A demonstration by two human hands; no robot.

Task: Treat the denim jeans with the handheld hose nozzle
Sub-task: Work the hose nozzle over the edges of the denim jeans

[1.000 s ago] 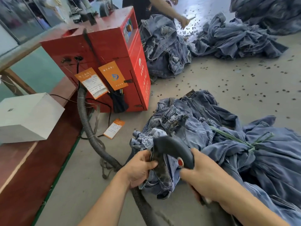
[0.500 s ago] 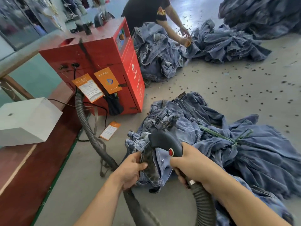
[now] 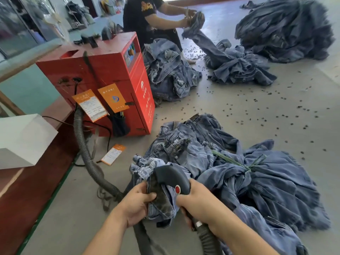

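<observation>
Ahead of hands: the tied bundle of jeans (image 3: pixel 248 173) fills the floor in front and to the right, touching both forearms.
Left side: the corrugated hose (image 3: pixel 82 144) curves across the floor from the red machine (image 3: pixel 110 74) toward the hands; a dark red bench (image 3: pixel 27 190) with a white box (image 3: pixel 20 138) walls off the far left.
Open strip: bare concrete floor (image 3: pixel 73 208) lies between bench and hose.
Beyond the bundle: open floor strewn with small dark scraps (image 3: pixel 276 102), then more denim piles (image 3: pixel 171 70) and a seated person (image 3: pixel 147 17).
</observation>
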